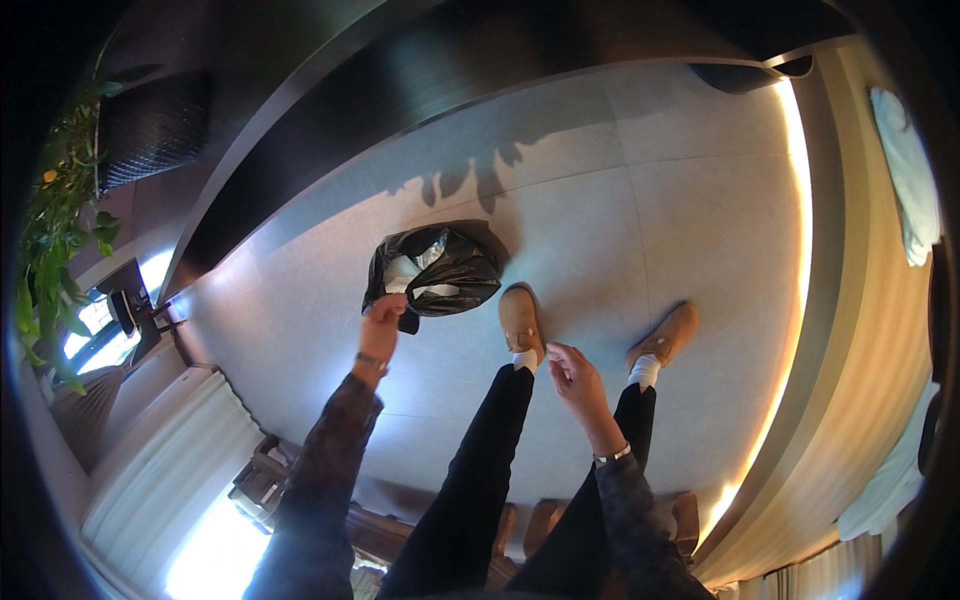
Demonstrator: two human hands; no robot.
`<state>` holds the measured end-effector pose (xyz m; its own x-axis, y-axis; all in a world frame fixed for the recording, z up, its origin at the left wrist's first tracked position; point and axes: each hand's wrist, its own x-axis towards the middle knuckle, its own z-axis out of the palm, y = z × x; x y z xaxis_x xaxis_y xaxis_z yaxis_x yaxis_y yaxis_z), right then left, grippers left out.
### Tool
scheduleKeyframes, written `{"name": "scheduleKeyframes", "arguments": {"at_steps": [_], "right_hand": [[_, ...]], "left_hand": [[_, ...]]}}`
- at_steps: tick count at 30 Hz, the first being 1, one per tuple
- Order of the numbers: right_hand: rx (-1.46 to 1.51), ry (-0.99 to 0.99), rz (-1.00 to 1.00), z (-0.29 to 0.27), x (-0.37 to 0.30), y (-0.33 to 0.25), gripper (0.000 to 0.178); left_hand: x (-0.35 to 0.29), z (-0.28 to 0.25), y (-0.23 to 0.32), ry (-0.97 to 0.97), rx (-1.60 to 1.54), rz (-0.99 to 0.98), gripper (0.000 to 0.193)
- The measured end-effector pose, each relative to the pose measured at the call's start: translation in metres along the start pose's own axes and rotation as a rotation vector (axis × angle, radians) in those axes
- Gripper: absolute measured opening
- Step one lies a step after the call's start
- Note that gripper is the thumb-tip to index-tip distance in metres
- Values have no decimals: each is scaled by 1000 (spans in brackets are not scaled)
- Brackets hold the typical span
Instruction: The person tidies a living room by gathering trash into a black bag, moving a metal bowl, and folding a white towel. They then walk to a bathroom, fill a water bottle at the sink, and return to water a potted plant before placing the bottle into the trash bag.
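A black plastic bag (462,272) stands on the floor ahead of me, its mouth partly open with whitish, crumpled contents (402,270) showing inside. My left hand (383,322) is at the bag's near left edge, fingers drawn together on the rim; the fingertips are small and partly hidden. A dark flap of the bag hangs just beside that hand. Held in the air above my legs, my right hand (578,382) has loosely bent fingers, apart from one another, with nothing in them.
My feet wear tan clogs (520,318) on a grey tiled floor (590,230). A dark furniture front (400,90) curves along the far side. A bed-like base with a light strip (800,200) lies right. Green plants (60,230) hang left; wooden chair parts (375,530) are behind my legs.
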<state>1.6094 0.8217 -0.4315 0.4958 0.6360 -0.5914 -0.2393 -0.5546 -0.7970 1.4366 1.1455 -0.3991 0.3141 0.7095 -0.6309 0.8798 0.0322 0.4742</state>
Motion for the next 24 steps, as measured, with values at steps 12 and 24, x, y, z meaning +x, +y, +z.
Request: {"name": "scheduleKeyframes", "arguments": {"at_steps": [12, 24], "right_hand": [[-141, -103, 142, -9, -7, 37, 29], [-89, -92, 133, 16, 15, 33, 28]], "left_hand": [[83, 93, -53, 339, 200, -67, 18], [122, 96, -40, 47, 737, 406, 71]]}}
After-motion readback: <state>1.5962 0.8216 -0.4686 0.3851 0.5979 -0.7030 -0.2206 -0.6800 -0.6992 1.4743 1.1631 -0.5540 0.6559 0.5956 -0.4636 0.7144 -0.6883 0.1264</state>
